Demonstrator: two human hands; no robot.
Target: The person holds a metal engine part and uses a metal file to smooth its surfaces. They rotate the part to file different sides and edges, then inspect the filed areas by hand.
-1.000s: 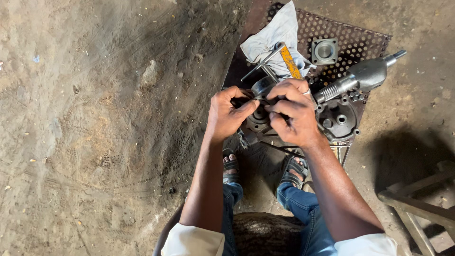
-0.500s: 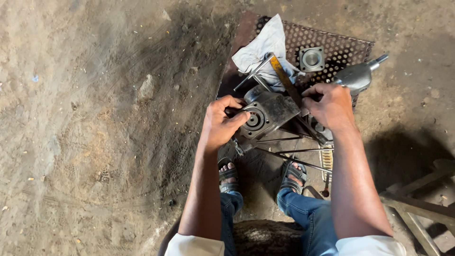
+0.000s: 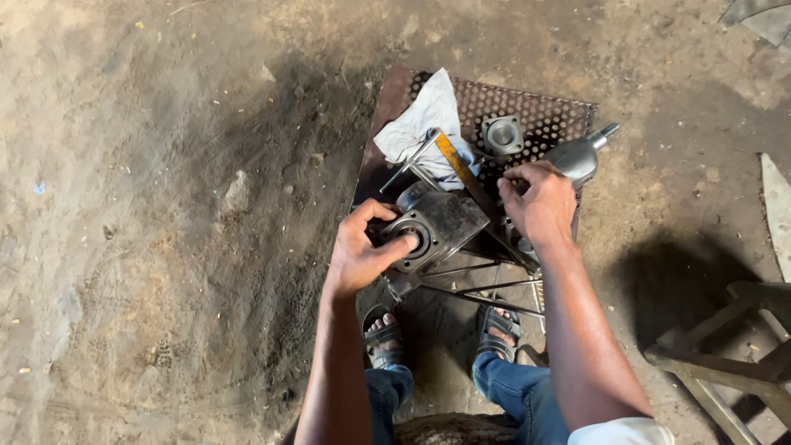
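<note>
My left hand (image 3: 362, 251) grips a dark square metal housing (image 3: 441, 227) with a round bearing bore, thumb laid over the bore. My right hand (image 3: 540, 202) is closed, knuckles up, over small parts on the rusty perforated metal plate (image 3: 560, 111), right beside a grey cast metal part (image 3: 577, 156); what it holds is hidden. A white rag (image 3: 424, 115) lies at the plate's far left with a yellow-marked tool (image 3: 453, 156) and a thin metal wrench (image 3: 412, 156) across it. A small square flange (image 3: 503, 133) sits behind.
Thin steel rods (image 3: 486, 284) lie across the ground by my sandalled feet (image 3: 387, 334). Packed dirt floor surrounds the plate. A wooden stool frame (image 3: 733, 346) stands at the lower right, and a pale board edge (image 3: 774, 206) at the right.
Both hands were together on the housing; my right hand has left it and moved right to the parts by the grey casting. My left hand keeps holding the housing.
</note>
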